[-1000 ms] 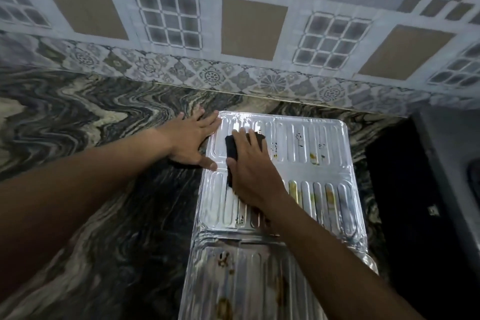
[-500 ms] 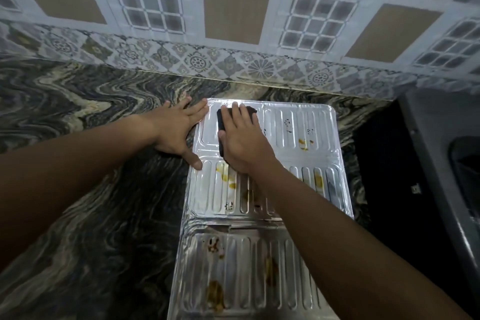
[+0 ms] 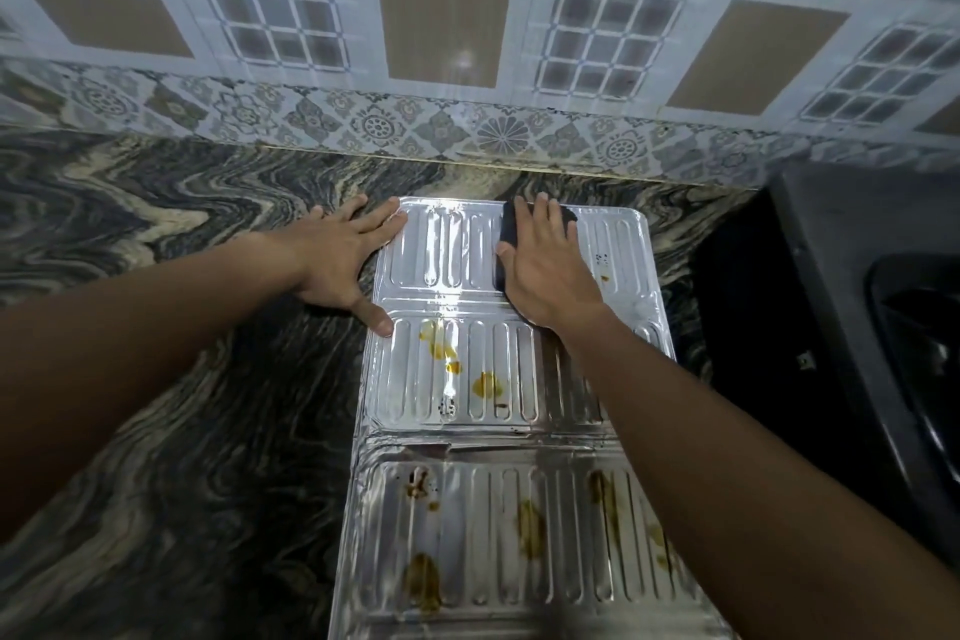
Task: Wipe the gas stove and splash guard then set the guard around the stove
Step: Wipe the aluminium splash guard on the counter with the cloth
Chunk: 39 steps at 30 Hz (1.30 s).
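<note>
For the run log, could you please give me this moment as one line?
phase: wiping splash guard | right hand: presses dark cloth on far panel | left hand: flat at guard's left edge | yellow stains on nearer panels

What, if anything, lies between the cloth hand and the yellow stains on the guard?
Nothing visible. The right hand presses the dark cloth at the splash guard's far edge; only bare ribbed metal separates it from the yellow stains. The left hand rests at the left edge.

splash guard (image 3: 457,255): you are seeing it lying flat mid-frame, silver, ribbed, yellow-stained | black cloth (image 3: 510,230): lying near its upper edge
</note>
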Tool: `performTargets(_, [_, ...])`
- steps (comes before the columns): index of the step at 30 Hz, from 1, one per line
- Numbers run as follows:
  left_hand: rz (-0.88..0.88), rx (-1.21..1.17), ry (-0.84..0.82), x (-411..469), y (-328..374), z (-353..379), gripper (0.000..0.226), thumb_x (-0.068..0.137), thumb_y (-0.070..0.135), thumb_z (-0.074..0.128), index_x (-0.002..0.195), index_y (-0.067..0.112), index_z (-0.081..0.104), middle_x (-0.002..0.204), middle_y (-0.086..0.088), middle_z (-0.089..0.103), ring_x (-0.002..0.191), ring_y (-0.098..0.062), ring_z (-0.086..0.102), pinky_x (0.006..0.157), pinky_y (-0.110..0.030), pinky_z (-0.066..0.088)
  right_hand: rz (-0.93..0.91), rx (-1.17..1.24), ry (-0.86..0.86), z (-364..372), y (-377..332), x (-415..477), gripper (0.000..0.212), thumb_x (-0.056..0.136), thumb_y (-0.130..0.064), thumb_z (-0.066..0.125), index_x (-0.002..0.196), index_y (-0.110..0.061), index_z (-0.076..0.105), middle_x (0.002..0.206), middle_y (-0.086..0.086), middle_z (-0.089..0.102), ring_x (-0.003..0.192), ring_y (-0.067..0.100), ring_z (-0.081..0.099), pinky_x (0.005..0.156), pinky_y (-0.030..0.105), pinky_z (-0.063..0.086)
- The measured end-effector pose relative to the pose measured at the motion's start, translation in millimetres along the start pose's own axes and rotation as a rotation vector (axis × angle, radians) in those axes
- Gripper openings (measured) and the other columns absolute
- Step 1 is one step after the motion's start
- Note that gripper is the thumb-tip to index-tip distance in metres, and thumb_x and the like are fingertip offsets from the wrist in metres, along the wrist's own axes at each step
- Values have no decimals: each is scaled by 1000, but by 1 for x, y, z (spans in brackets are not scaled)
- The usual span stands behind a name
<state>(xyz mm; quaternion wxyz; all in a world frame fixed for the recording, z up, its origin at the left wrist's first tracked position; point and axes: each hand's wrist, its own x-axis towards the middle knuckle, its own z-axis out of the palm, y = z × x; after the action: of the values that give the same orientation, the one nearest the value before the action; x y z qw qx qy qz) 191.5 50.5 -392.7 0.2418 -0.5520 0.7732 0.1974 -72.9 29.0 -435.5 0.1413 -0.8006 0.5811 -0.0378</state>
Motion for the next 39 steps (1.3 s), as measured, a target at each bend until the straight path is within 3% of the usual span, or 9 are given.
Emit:
performTargets(7, [-15, -1, -4, 0, 2, -1, 150, 39, 101, 49, 149, 32, -27, 150, 14, -36, 150, -26, -17, 119, -61, 9, 75, -25, -19, -3, 21, 2, 61, 106, -36, 21, 156, -6, 2, 164, 19, -3, 151, 33, -8, 122, 49, -2])
performTargets(21, [-14, -2, 13, 3, 1, 2, 151, 39, 101, 49, 151, 32, -24, 154, 13, -35, 150, -26, -17, 119, -59, 5, 402, 28, 0, -14, 47, -24, 59, 105, -25, 26, 154, -3, 4, 163, 23, -5, 150, 36, -11, 120, 52, -2])
performTargets(27, [6, -15, 33, 1, 1, 3, 151, 40, 100, 51, 153, 31, -22, 158, 12, -30, 151, -28, -12, 119, -60, 7, 388, 172, 27, -13, 41, -68, 56, 104, -20, 33, 150, 3, 10, 163, 21, 0, 151, 31, -11, 121, 51, -2])
performTargets(34, [92, 89, 155, -21, 7, 13, 128, 60, 97, 34, 156, 25, -12, 157, 8, -28, 153, -25, -7, 120, -59, 9, 372, 31, 79, -4, 39, -88, 53, 105, -27, 29, 152, -5, 18, 163, 19, 5, 150, 36, -4, 121, 54, 5])
performTargets(39, [54, 43, 54, -34, 13, 32, 149, 41, 105, 40, 152, 28, -21, 156, 11, -31, 150, -20, -18, 120, -60, 1, 383, -10, 93, -3, 39, -88, 55, 104, -34, 28, 153, -12, 17, 164, 11, 12, 151, 34, -1, 120, 56, 3])
